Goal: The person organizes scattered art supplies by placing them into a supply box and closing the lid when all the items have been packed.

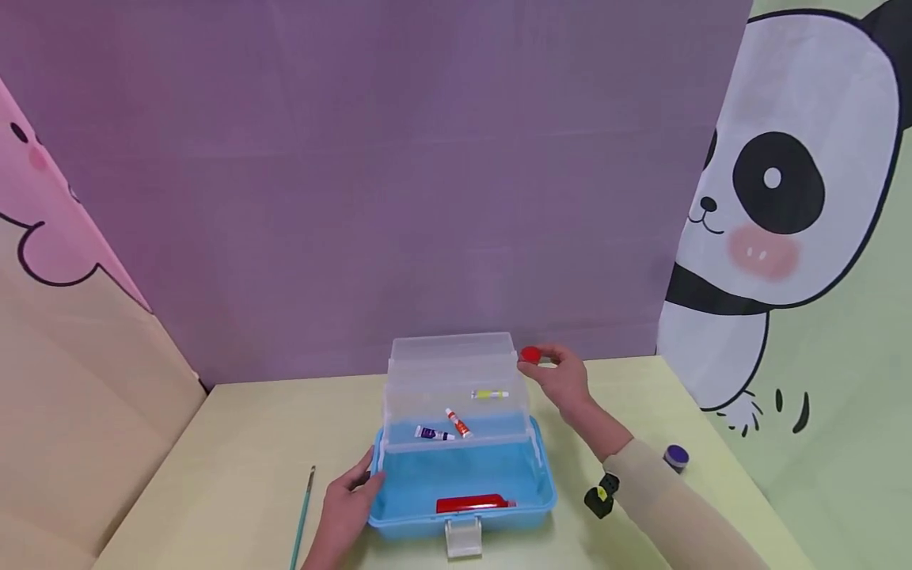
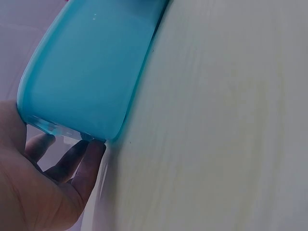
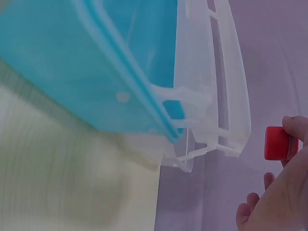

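Left fingers grip blue box; right fingers pinch red jar, 1 o'clock; red bottle, tubes inside; purple jar, 3 o'clock, brush, 9 o'clock, still outside

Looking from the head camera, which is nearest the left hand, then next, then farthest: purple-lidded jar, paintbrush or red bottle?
1. Paintbrush: just left of the left hand.
2. Red bottle: inside the blue box.
3. Purple-lidded jar: far right, beyond the box.
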`<action>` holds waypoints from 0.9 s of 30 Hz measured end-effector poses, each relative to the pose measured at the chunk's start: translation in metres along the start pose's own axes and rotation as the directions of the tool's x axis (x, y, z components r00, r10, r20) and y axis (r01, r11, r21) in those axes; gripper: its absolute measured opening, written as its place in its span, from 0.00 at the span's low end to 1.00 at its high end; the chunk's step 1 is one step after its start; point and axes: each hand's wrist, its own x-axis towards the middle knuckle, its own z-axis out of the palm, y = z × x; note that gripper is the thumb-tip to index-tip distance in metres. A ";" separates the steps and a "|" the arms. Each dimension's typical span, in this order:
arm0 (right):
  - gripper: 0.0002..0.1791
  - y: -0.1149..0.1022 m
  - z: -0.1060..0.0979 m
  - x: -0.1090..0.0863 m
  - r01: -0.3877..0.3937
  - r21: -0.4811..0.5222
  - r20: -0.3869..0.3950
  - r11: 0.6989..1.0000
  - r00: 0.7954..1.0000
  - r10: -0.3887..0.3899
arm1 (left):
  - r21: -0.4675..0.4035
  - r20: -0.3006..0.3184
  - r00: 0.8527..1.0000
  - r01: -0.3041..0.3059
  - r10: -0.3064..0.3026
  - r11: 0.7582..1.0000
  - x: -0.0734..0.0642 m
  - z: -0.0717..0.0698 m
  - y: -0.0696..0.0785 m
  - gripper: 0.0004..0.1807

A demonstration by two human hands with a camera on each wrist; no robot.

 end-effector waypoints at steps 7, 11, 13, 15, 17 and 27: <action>0.24 -0.008 0.010 0.001 0.053 0.008 0.025 0.999 0.998 -0.053 | 0.026 -0.009 1.000 0.004 -0.004 1.000 0.002 0.003 0.002 0.28; 0.25 -0.011 0.015 0.003 0.074 -0.024 0.042 0.997 0.996 -0.073 | 0.035 -0.015 1.000 0.022 -0.022 0.999 0.001 0.004 0.002 0.28; 0.25 -0.013 0.017 0.005 0.081 -0.053 0.048 0.995 0.996 -0.079 | 0.031 -0.015 1.000 0.028 -0.028 0.999 0.001 0.004 0.003 0.28; 0.26 -0.014 0.020 0.007 0.085 -0.072 0.044 0.994 0.996 -0.082 | 0.018 -0.012 1.000 0.021 -0.021 1.000 0.003 0.005 0.003 0.29; 0.25 -0.016 0.022 0.008 0.085 -0.082 0.040 0.993 0.996 -0.081 | 0.011 -0.015 1.000 0.014 -0.014 1.000 0.004 0.005 0.004 0.29; 0.26 -0.013 0.030 0.008 0.074 -0.123 0.050 0.990 0.996 -0.068 | 0.017 -0.018 0.999 0.047 -0.047 0.999 0.002 0.005 0.002 0.28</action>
